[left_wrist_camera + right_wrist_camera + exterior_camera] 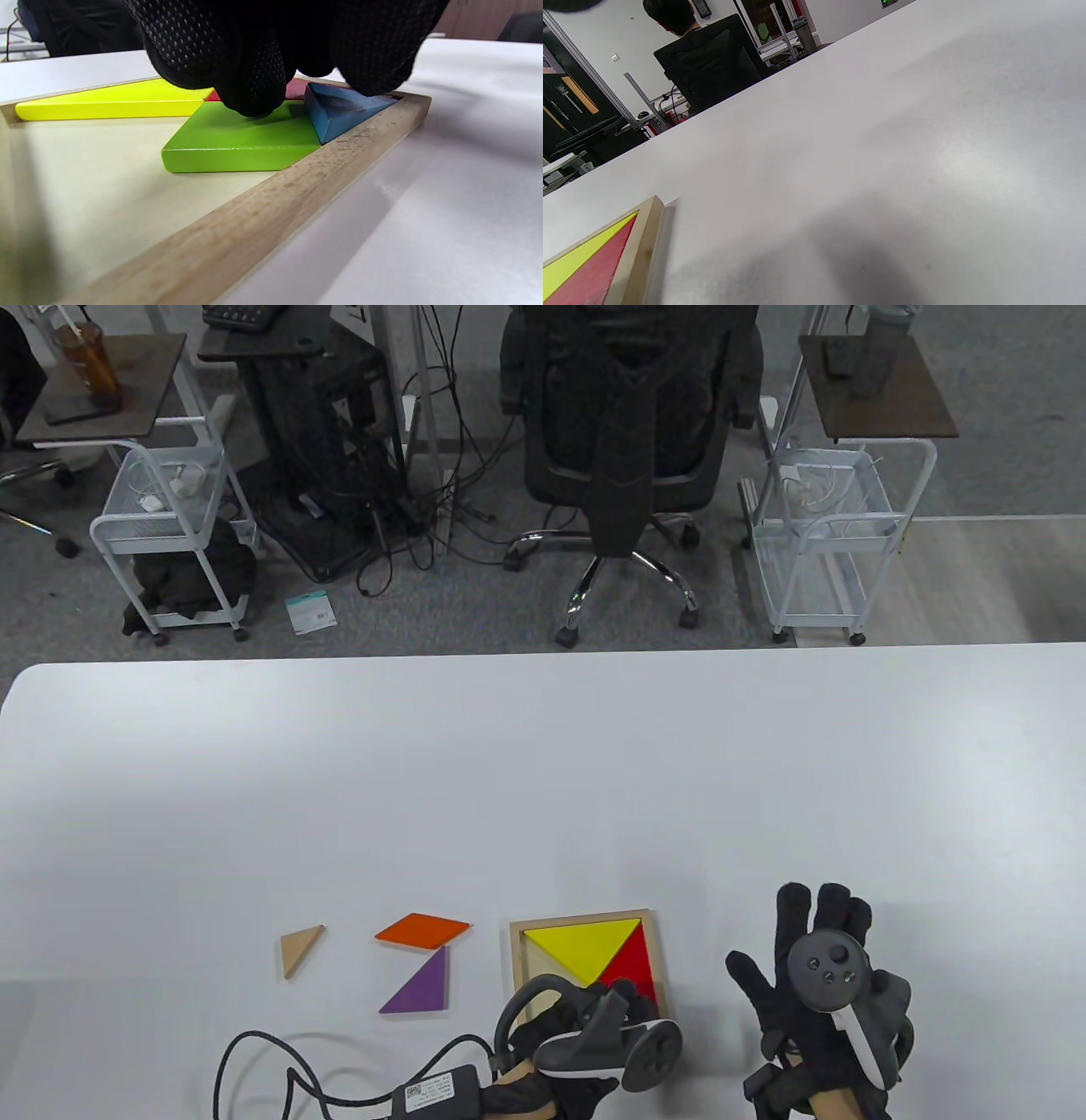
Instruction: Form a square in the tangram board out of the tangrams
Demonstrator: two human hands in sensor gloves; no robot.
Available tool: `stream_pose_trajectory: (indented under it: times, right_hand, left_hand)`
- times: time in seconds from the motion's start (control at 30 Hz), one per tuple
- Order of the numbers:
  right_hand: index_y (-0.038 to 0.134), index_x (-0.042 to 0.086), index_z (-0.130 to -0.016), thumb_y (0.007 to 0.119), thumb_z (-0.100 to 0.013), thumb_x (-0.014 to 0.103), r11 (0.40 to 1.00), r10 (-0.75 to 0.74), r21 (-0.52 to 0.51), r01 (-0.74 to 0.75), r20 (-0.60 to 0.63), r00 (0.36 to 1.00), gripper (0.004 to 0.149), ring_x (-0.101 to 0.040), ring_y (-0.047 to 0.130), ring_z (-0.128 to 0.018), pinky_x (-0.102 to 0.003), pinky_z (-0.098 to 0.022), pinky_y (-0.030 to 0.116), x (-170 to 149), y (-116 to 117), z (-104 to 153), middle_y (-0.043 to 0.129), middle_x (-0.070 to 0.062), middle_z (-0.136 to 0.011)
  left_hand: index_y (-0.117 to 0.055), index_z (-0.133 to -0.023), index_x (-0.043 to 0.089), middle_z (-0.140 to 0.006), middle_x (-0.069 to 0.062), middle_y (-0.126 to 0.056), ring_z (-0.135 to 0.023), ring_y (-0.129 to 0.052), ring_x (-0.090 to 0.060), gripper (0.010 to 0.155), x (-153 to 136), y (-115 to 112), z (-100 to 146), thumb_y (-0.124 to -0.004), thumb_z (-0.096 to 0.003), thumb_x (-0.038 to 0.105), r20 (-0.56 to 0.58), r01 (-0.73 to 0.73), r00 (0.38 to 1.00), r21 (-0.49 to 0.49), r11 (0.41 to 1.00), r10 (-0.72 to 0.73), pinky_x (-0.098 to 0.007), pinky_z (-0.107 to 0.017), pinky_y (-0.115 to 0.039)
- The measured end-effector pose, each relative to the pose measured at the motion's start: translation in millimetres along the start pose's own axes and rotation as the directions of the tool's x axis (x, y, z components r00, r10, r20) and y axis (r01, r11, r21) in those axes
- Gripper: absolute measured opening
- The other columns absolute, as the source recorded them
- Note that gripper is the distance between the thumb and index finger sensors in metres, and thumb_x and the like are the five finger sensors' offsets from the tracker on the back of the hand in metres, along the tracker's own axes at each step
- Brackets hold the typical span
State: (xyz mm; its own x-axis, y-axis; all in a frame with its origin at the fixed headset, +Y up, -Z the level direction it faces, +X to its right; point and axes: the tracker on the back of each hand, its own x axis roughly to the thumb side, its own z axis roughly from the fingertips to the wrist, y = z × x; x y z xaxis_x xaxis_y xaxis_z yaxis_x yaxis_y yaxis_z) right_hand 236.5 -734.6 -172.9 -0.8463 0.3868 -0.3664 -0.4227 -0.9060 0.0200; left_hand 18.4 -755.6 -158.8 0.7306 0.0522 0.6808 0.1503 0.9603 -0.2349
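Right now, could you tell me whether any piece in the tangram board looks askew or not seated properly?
Yes. In the left wrist view the blue triangle sits tilted in the tangram board, its corner riding up against the wooden rim instead of lying flat like the green square beside it. The left hand presses its fingertips on both.

The square tangram board's pale wooden frame (271,214) shows coarse, unvarnished grain. The flat green square piece (237,137) looks smoothly painted, perhaps satin. The black cloth glove fingertips (250,76) carry fine grip dots.
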Motion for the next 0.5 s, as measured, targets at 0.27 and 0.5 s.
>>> stream_pose_trajectory:
  times: [0.27, 0.5]
  right_hand:
    - [0.002, 0.046, -0.096, 0.057, -0.03, 0.067, 1.0, 0.018, 0.0, -0.018, -0.001, 1.0, 0.088, -0.018, -0.022, -0.097, -0.049, -0.083, 0.017, 1.5, 1.2, 0.7, -0.022, 0.011, -0.099]
    - [0.002, 0.046, -0.096, 0.057, -0.03, 0.067, 1.0, 0.022, 0.005, -0.022, 0.0, 1.0, 0.088, -0.018, -0.022, -0.096, -0.049, -0.083, 0.017, 2.4, 2.3, 0.6, -0.022, 0.011, -0.099]
  left_hand:
    - [-0.076, -0.095, 0.019, -0.091, -0.013, -0.081, -0.06, -0.1, -0.021, 0.045, 6.8, -3.2, -3.8, -0.083, -0.0508, 0.028, 0.009, 0.036, 0.999, 0.002, 0.999, -0.036, -0.03, -0.046, -0.093]
    - [-0.077, -0.093, 0.019, -0.085, -0.012, -0.084, -0.054, -0.1, -0.018, 0.044, 9.2, -6.0, -6.1, -0.085, -0.0498, 0.029, -0.009, 0.064, 0.998, 0.02, 0.998, -0.064, -0.027, -0.042, -0.094]
